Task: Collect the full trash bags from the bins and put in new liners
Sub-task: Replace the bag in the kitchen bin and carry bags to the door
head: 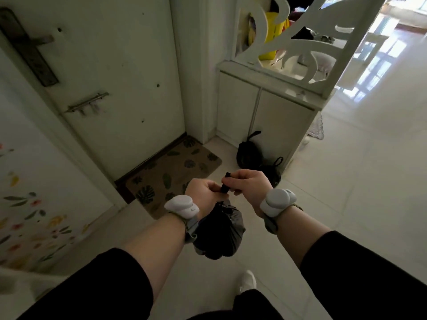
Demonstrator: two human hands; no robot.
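Observation:
A full black trash bag (219,232) hangs in the air below my hands, above the tiled floor. My left hand (203,192) grips the gathered neck of the bag. My right hand (246,183) pinches the black end of the bag's neck that sticks up between the two hands. Two more tied black trash bags lie on the floor ahead: one (248,153) leans against the white cabinet, the other (272,169) sits just right of it, partly hidden by my right hand.
A closed white door (120,72) stands ahead on the left with a leaf-patterned doormat (175,167) before it. A white cabinet (261,112) with a carved screen is at centre right. Glossy tiled floor (358,181) opens to the right. My white shoe (248,280) is below.

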